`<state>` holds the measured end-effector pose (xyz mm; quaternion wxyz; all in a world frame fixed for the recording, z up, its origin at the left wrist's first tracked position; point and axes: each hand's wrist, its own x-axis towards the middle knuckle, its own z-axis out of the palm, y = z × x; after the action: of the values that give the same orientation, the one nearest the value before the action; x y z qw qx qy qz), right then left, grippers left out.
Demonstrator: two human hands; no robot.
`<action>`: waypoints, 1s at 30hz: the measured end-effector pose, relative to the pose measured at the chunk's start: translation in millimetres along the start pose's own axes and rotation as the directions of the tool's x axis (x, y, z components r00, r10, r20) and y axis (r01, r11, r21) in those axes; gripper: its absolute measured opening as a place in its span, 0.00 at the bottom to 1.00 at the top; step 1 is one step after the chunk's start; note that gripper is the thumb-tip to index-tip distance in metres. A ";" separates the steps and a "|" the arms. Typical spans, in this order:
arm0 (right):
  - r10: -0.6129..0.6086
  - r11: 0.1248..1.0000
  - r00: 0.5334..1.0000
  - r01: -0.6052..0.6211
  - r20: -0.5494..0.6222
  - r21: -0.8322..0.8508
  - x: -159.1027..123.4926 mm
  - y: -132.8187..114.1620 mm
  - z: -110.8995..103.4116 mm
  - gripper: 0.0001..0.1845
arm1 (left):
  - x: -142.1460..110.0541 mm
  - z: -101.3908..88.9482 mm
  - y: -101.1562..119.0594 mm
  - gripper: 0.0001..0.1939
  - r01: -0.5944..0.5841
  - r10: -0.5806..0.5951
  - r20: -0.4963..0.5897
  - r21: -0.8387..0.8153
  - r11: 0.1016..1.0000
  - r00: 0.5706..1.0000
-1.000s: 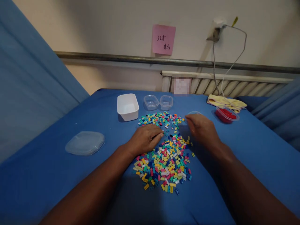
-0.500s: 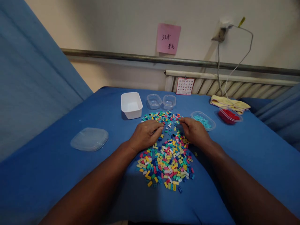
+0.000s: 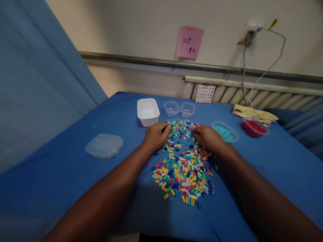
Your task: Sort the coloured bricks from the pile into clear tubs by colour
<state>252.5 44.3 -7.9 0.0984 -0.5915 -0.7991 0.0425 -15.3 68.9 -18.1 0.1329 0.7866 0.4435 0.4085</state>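
A heap of small coloured bricks (image 3: pixel 182 168) lies spread on the blue table cover (image 3: pixel 63 174). My left hand (image 3: pixel 156 135) rests knuckles up at the heap's far left edge, fingers curled onto the bricks. My right hand (image 3: pixel 207 137) sits at the heap's far right edge, its fingers bent and pressed together among the bricks. What either hand holds is hidden under the fingers. A clear tub of cyan bricks (image 3: pixel 225 131) stands just right of my right hand.
A white tub (image 3: pixel 148 112) and two small clear cups (image 3: pixel 171 108) (image 3: pixel 188 109) stand behind the heap. Clear lids (image 3: pixel 104 145) lie at the left. A tub of red bricks (image 3: pixel 254 127) and a yellow cloth (image 3: pixel 254 114) are at the far right, below a hanging cable (image 3: pixel 267 70).
My right hand came in from over the cyan tub to the heap's far right edge. My left hand slid from the heap's middle to its far left edge. The view shifted left.
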 end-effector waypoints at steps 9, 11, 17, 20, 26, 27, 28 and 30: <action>0.123 0.985 0.990 -0.113 0.075 -0.129 -1.3 -3.2 -5.9 0.15 | -0.1 0.2 -1.3 0.15 -0.014 0.013 0.034 0.021 1.000 0.999; 0.122 0.985 0.990 -0.113 0.069 -0.130 -0.8 -4.9 -6.1 0.14 | 0.1 -0.1 -0.8 0.15 -0.014 0.013 0.036 0.026 1.000 0.999; 0.119 0.992 0.993 -0.118 0.005 -0.049 -12.1 -6.9 -22.7 0.11 | 1.0 -2.3 1.6 0.15 -0.003 0.002 0.023 0.020 1.000 1.000; 0.172 0.984 0.972 -0.175 -0.161 -0.008 -25.6 12.3 -41.0 0.13 | 1.0 -2.3 1.6 0.15 0.001 -0.002 0.028 0.020 1.000 1.000; 0.272 0.942 0.909 -0.318 -0.316 -0.104 -43.3 64.4 -50.0 0.17 | 1.4 -0.9 0.5 0.15 0.010 -0.011 0.034 0.026 1.000 0.999; 0.266 0.944 0.902 -0.315 -0.341 -0.097 -43.0 66.4 -47.5 0.18 | 1.5 -0.8 0.4 0.15 0.010 -0.011 0.034 0.026 1.000 0.999; 0.252 0.950 0.892 -0.302 -0.376 -0.080 -41.8 65.3 -44.4 0.18 | 1.5 -0.6 0.4 0.15 0.011 -0.012 0.032 0.028 1.000 0.999; 0.190 0.975 0.880 -0.222 -0.434 -0.023 -36.4 54.7 -37.5 0.18 | 1.4 -0.5 0.4 0.15 0.009 -0.010 0.027 0.034 0.999 1.000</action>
<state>321.8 24.0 14.8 0.2456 -0.6711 -0.6912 -0.1073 -15.1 69.6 -16.8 0.1277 0.7921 0.4523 0.3894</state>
